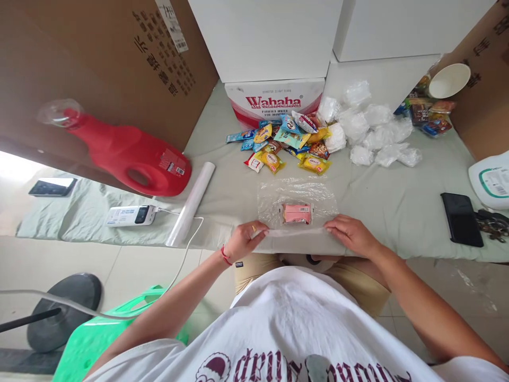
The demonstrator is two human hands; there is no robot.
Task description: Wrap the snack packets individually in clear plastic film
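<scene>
A clear sheet of plastic film (270, 199) lies spread on the cloth-covered table in front of me. On its middle rests a small pink snack packet (297, 213). My left hand (247, 239), with a ring and a red bracelet, pinches the near left corner of the film. At the near right corner, my right hand (352, 232) pinches it too. Between both hands the film's near edge is pulled straight, close to the table's front edge. A roll of plastic film (191, 204) lies to the left of my left hand.
Behind the film lie a heap of colourful snack packets (288, 138) and several film-wrapped bundles (369, 127), in front of a Wahaha carton (274, 101). Left are a red jug (135, 154) and a white power bank (132, 216) with a cable. A black phone (462, 218) lies right.
</scene>
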